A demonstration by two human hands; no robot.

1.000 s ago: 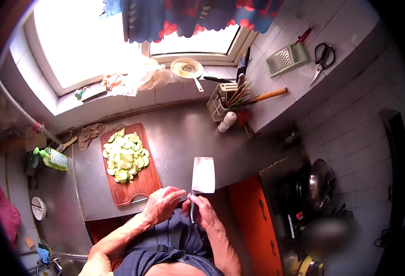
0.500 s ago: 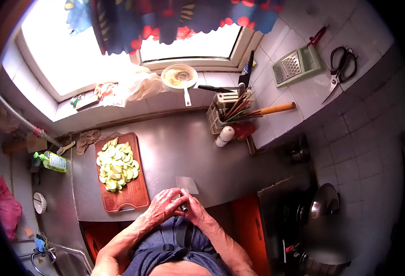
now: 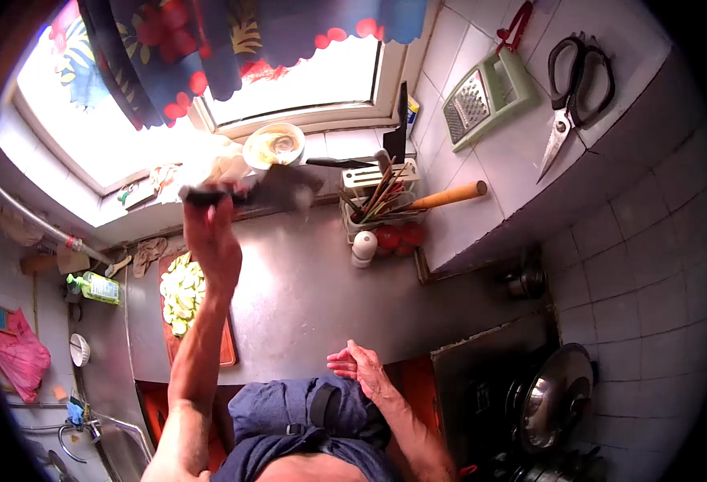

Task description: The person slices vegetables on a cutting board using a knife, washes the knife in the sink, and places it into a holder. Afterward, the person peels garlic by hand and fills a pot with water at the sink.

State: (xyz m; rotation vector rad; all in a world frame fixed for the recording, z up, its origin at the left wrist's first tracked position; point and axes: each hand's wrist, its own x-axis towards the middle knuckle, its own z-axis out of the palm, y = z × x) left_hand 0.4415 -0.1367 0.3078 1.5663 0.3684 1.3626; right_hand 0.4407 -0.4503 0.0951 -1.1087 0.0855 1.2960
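My left hand is raised over the back of the counter, its fingers wrapped round the black handle of a cleaver. The broad blade points right, blurred, in front of the windowsill and just below a white bowl. My right hand hangs near the counter's front edge, fingers apart, holding nothing. Behind my left forearm lies a red-brown cutting board, partly hidden, with pale green slices piled on it.
A utensil rack with chopsticks and knives stands at the back, a white shaker before it. Grater and scissors hang on the right wall. A lidded pan sits lower right; a soap bottle stands left.
My left hand has gone from beside my right hand up toward the windowsill, now carrying the cleaver. My right hand has let go of it and opened. The view has shifted.
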